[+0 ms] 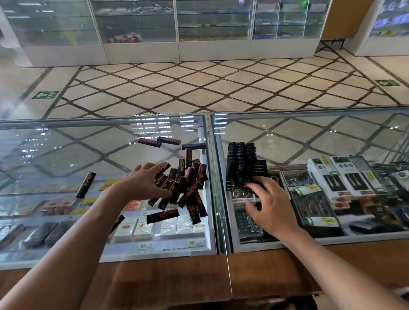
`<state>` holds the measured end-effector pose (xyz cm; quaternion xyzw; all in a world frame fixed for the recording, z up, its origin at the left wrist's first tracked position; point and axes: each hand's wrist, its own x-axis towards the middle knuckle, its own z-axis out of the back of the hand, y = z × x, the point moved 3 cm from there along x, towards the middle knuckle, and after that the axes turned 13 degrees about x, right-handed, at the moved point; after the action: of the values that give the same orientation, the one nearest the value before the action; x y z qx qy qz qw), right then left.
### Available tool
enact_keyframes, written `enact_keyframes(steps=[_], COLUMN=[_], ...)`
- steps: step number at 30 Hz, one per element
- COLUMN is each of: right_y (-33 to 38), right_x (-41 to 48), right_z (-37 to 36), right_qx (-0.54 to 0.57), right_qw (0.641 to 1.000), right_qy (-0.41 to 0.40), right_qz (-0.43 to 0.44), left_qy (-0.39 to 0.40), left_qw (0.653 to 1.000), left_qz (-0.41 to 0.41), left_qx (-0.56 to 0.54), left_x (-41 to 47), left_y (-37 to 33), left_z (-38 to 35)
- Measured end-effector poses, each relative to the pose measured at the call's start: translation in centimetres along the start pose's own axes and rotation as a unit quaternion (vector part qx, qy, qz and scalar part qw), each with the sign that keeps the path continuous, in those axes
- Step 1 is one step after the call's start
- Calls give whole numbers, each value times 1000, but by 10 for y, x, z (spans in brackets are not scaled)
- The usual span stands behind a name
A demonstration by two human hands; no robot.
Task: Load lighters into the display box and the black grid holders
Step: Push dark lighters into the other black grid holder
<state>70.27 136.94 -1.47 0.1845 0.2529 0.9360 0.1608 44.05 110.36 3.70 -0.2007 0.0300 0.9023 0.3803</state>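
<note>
Dozens of black-and-red lighters lie in a loose heap at the middle of the frame on the glass desk, with strays around it: two above the heap, one below it and a black one with gold lettering off to the left. The left hand reaches into the heap's left edge, fingers spread high and thumb low around several lighters; whether it already clamps them I cannot tell. The right hand lies right of centre with fairly straight fingers on the near edge of the black grid holder, thumb apart, apparently steadying it. The holder's far rows are already filled. I cannot make out a display box. The lighters look light, stiff and glossy, likely to skate on glass, so each is best pinched across its long sides near the middle, a few at a time.
</note>
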Motion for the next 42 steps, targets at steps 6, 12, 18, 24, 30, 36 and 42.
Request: enact_keyframes(steps=[6, 12, 18, 24, 30, 36, 42], right_y=[3, 4, 4, 4, 4, 3, 3], right_x=[0, 0, 0, 0, 0, 0, -1], right_z=[2, 3, 4, 4, 3, 2, 1], right_qx=[4, 13, 14, 12, 12, 15, 8], right_qw=[1000, 1000, 999, 999, 999, 999, 1000], right_qy=[-6, -18, -21, -23, -25, -22, -14], right_qz=[4, 18, 23, 27, 28, 25, 13], left_qy=[-5, -2, -8, -47, -68, -121, -58], left_qw=[997, 998, 999, 999, 995, 971, 735], left_qz=[33, 56, 32, 22, 46, 113, 87], left_qx=[69, 43, -12, 15, -59, -173, -670], left_x=[1, 3, 3, 2, 2, 4, 1], left_y=[-13, -10, -8, -11, -9, -5, -14], left_z=[-3, 1, -1, -2, -6, 1, -2])
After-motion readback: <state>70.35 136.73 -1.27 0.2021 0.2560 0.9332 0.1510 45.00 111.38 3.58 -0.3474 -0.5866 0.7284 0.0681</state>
